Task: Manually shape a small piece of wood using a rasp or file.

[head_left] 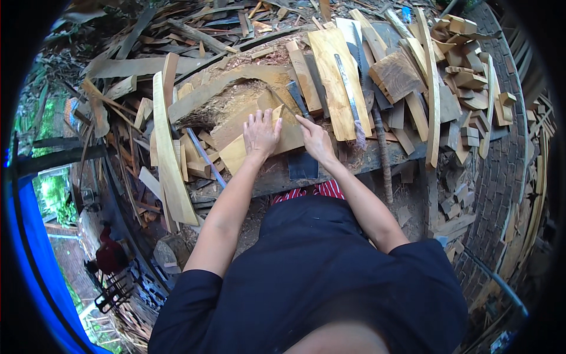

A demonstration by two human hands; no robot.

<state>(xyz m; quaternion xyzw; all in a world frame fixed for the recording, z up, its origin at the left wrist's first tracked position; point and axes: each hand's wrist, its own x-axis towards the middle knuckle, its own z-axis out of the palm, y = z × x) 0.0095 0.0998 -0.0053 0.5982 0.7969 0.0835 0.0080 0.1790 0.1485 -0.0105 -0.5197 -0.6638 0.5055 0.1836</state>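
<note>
My left hand [262, 133] lies flat with its fingers stretched over a pale wooden board [237, 153] on the workbench. A small upright piece of light wood [277, 113] stands by its thumb; whether they touch is unclear. My right hand [319, 143] is closed around the near end of a slim, dark-bladed tool [288, 106], whose blade slants away to the far left over the wood. Its exact kind is too small to tell. Just beyond that hand lies another dark tool [297, 97] with a wide end.
A wide plank [326, 76] with a metal strip tool [348, 88] on it lies right of my hands, beside a handsaw [358, 53]. A curved pale plank [168, 150] leans at left. Cut blocks [466, 82] pile up at right; scraps [194, 35] cover the far side.
</note>
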